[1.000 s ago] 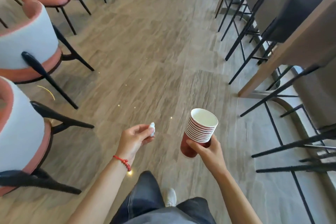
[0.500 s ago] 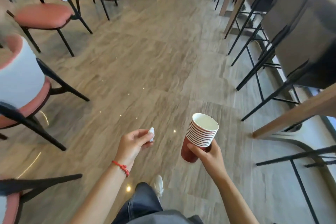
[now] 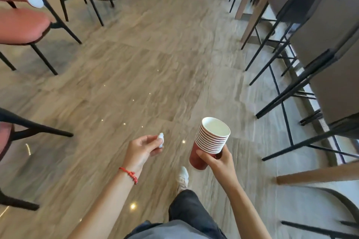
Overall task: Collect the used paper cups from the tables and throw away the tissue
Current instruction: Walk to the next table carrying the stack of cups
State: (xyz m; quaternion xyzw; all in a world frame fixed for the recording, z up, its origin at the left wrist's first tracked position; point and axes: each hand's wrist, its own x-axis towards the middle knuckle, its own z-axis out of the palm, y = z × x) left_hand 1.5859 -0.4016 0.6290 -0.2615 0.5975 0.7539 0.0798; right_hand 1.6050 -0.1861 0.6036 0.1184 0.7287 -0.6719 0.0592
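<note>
Stack of red paper cups point(image 3: 210, 140) sits upright in the right hand point(image 3: 217, 161), fingers wrapped low around it; the left hand point(image 3: 141, 150) pinches the crumpled tissue point(image 3: 160, 139). Carrying both to a bin, unseen here, likely wants a level stack and a firm pinch.

Low in the frame, the right hand point(image 3: 218, 163) grips a nested stack of red paper cups point(image 3: 209, 142), the top cup's white inside showing. Left of it and apart, the left hand point(image 3: 140, 150) pinches a small crumpled white tissue point(image 3: 160, 139); a red cord bracelet point(image 3: 129, 174) circles that wrist. Pink-seated chairs point(image 3: 23, 25) stand upper left, black-legged stools point(image 3: 287, 60) along the right, over a wood-grain floor point(image 3: 136, 64).
</note>
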